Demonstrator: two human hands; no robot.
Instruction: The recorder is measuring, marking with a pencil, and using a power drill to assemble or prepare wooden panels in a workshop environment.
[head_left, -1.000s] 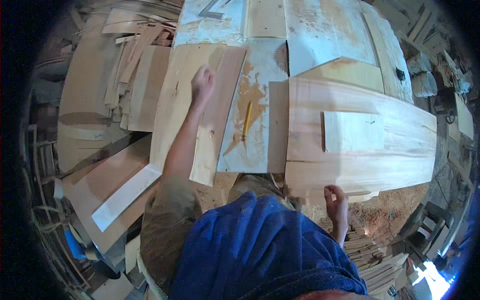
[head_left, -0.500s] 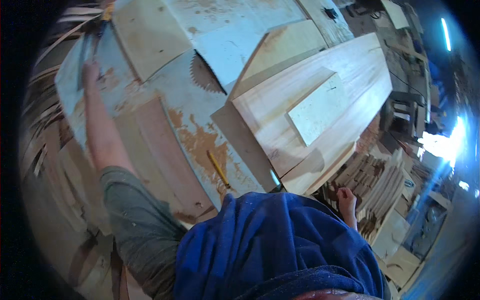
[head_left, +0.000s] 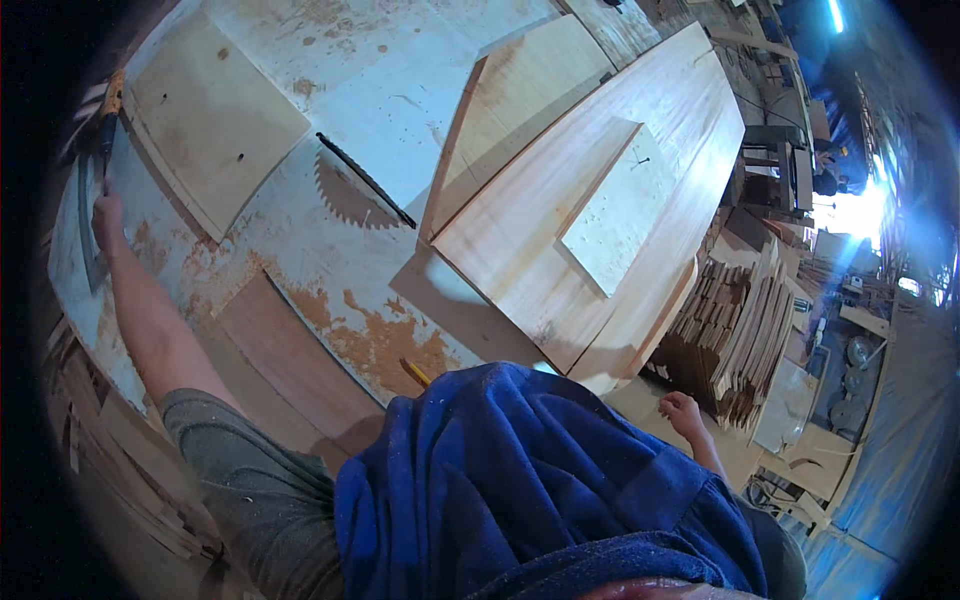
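My left hand (head_left: 105, 215) is stretched out to the far left rim of the pale, rust-stained saw table (head_left: 400, 90). It touches a dark tool with an orange handle (head_left: 105, 130); its grip is too small to make out. My right hand (head_left: 680, 410) hangs loosely curled and holds nothing, just below the near corner of a large pale wood panel (head_left: 520, 260). A small rectangular board (head_left: 615, 205) lies on that panel. The toothed saw blade (head_left: 345, 200) rises from the table between my arms, with a black strip (head_left: 365, 180) beside it.
A square plywood sheet (head_left: 215, 120) lies at the far left and a reddish board (head_left: 290, 360) lies near my body. A yellow pencil (head_left: 415, 372) rests by my blue apron (head_left: 520, 480). Stacked wood pieces (head_left: 740, 330) stand to the right. Scrap strips pile up at lower left.
My view has swung left and closer to the table. My left arm has reached farther out to the table's left rim. My right hand has come off the panel's edge and hangs below it.
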